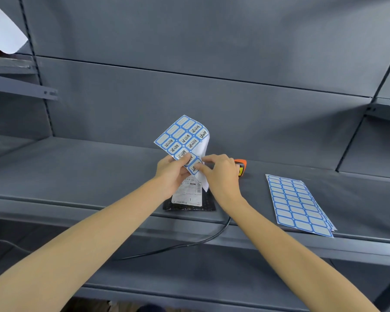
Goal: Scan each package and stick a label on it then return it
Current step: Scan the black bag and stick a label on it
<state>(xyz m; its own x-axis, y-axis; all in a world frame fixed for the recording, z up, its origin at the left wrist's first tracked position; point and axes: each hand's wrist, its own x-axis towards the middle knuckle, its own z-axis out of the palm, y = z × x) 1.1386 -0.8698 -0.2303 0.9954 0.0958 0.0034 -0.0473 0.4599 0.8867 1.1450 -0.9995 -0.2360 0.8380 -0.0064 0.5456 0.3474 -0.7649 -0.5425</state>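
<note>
So nearest the camera were two bare forearms reaching in over the front lip of a grey metal shelf (81,176), with one black cable (189,244) drooping off the edge between them. On the shelf just past the lip lay one package (188,204), a dark flat bag with a white shipping label on top, sitting right under the hands. Off to the right on the same shelf was one small stack of blank label sheets (298,204), blue-bordered; couldn't count how many sheets were in it. Above the package, the left hand (172,171) had its grip curled round the lower edge of one label sheet (182,138), thumb on top, the sheet tilted up and curling at the right side, some labels written on, a few still blank. The right hand (218,171) was pinching at the bottom corner of that sheet with thumb and forefinger, right on a label. Just behind the right hand, one orange scanner (241,167) peeked out, mostly hidden.
</note>
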